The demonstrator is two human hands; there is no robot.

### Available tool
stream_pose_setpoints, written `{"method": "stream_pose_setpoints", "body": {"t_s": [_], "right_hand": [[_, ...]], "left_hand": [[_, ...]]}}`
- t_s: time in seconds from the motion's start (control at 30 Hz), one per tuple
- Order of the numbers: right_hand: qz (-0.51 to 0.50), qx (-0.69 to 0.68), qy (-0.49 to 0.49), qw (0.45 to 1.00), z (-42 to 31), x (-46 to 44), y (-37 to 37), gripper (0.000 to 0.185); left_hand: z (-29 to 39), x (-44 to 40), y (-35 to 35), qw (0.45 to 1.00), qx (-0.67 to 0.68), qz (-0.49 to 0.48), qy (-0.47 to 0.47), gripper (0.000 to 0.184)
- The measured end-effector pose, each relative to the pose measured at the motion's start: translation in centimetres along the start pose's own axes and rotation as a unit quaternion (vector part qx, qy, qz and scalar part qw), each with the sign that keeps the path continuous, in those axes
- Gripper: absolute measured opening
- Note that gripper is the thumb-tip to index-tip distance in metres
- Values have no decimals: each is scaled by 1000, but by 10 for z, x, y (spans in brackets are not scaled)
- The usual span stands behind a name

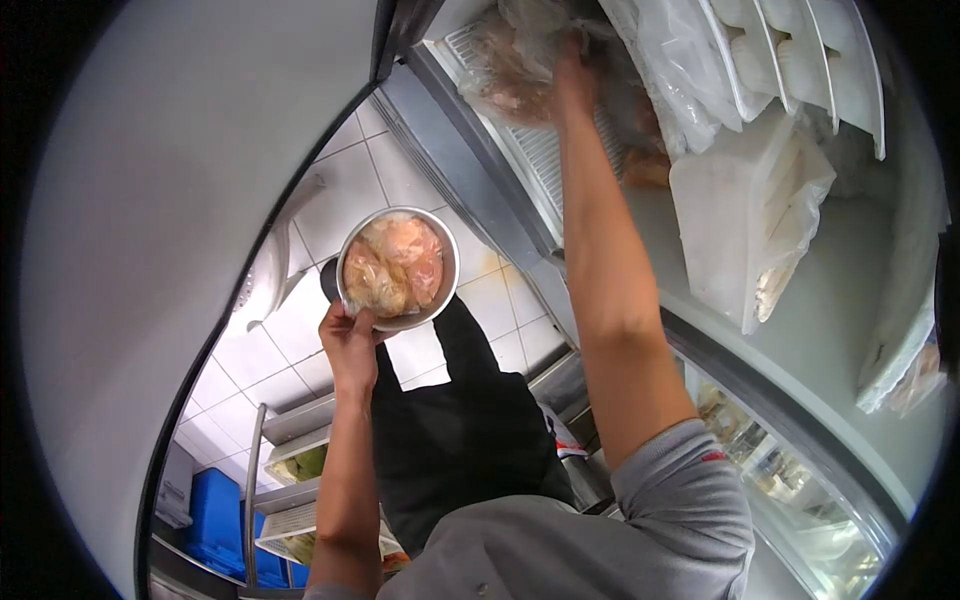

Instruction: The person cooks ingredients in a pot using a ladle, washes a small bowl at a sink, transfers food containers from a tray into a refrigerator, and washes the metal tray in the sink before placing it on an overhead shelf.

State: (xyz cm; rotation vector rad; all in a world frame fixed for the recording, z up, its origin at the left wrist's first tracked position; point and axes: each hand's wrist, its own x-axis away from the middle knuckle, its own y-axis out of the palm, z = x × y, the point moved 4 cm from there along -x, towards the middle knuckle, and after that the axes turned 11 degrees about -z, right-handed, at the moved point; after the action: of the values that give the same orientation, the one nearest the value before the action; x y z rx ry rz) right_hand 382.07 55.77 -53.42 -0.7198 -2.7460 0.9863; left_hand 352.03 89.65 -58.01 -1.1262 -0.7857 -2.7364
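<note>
My left hand [350,343] grips the near rim of a round metal bowl [452,272], thumb on the inside edge. Pinkish raw meat in clear plastic [400,262] fills the bowl, which is held above the tiled floor. Reaching far into the cold cabinet, my right hand [574,78] is among clear plastic bags of pinkish meat [508,85] on a white wire rack [528,150]. Its fingers are mostly hidden by the plastic, so their grip does not show.
White trays [790,60] and a white plastic container [715,215] stand right of my right arm. The cabinet door [200,200] is swung wide on the left. A metal rack [300,495] with baskets and a blue bin [212,510] are at lower left.
</note>
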Motion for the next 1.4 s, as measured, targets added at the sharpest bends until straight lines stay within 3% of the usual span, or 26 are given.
{"method": "stream_pose_setpoints", "body": {"t_s": [0.03, 0.1, 0.17, 0.23, 0.3, 0.33, 0.4, 0.47, 0.57, 0.63, 0.67, 0.73, 0.83, 0.87, 0.9, 0.97, 1.0, 1.03, 1.07, 1.1, 1.13, 1.2, 1.27, 1.3, 1.33, 1.4], "right_hand": [[-11, -85, -37, 996, -12, 12, -6, 67], [-13, -143, -1, 990, 47, 33, -18, 70], [14, -161, 168, 973, 33, 102, -46, 64], [-46, -122, 168, 977, 49, 160, -68, 65], [-38, -216, 297, 930, 38, 215, -82, 59], [-44, -214, 296, 930, 34, 228, -87, 59], [-95, -383, 367, 842, 41, 247, -86, 50], [-73, -370, 342, 861, 52, 231, -80, 47], [41, -391, 280, 876, 79, 184, -67, 41], [-5, -442, 181, 878, 76, 141, -62, 41], [-11, -439, 186, 879, 81, 124, -59, 41], [3, -489, 257, 834, 95, 100, -49, 42], [-59, -516, 248, 818, 103, 96, -46, 47], [-61, -509, 293, 807, 97, 104, -52, 52], [-76, -498, 341, 794, 91, 117, -61, 58], [-206, -437, 284, 828, 134, 126, -59, 81], [-198, -461, 361, 786, 126, 139, -53, 91], [-241, -418, 358, 800, 141, 146, -37, 76], [-261, -381, 431, 775, 112, 169, -35, 79], [-314, -262, 408, 816, 34, 212, -42, 80], [-280, -207, 421, 837, -7, 244, -31, 76], [-383, -118, 347, 848, 78, 223, 16, 71], [-535, -74, 296, 788, 28, 271, 36, 66], [-651, -18, 248, 717, 1, 300, 40, 62], [-665, -22, 228, 711, -33, 327, 45, 62], [-784, 64, 80, 612, -122, 404, 41, 55]], "left_hand": [[10, -3, 15, 1000, -6, 2, -13, 11], [12, -16, 34, 1000, -22, -20, 3, 10], [21, -28, 60, 998, -56, -36, 22, 9], [25, -45, 85, 991, -104, -77, 28, 11], [21, -69, 117, 968, -205, -139, 31, 15], [15, -82, 134, 955, -253, -155, 29, 15], [13, -102, 179, 954, -214, -211, 7, 13], [31, -121, 219, 894, -362, -265, 12, 13], [12, -160, 250, 882, -413, -222, 47, 16], [10, -161, 257, 912, -351, -201, 75, 19], [13, -154, 255, 935, -289, -177, 102, 21], [21, -121, 234, 935, -288, -147, 147, 23], [2, -58, 172, 944, -303, -88, 92, 25], [-6, -30, 151, 946, -314, -62, 53, 26], [-4, 3, 135, 945, -317, -41, 61, 28], [-2, 72, 95, 949, -304, 28, 72, 31], [2, 103, 76, 953, -287, 68, 75, 32], [15, 139, 56, 953, -263, 110, 101, 32], [28, 170, 42, 951, -242, 142, 131, 32], [42, 202, 27, 953, -210, 168, 138, 32], [57, 242, 14, 954, -177, 187, 154, 31], [75, 323, 19, 944, -98, 246, 198, 28], [69, 383, 7, 912, -57, 303, 270, 23], [58, 411, 1, 888, -40, 351, 293, 22], [47, 444, -12, 861, -23, 400, 314, 21], [16, 508, -36, 784, 93, 483, 378, 16]]}}
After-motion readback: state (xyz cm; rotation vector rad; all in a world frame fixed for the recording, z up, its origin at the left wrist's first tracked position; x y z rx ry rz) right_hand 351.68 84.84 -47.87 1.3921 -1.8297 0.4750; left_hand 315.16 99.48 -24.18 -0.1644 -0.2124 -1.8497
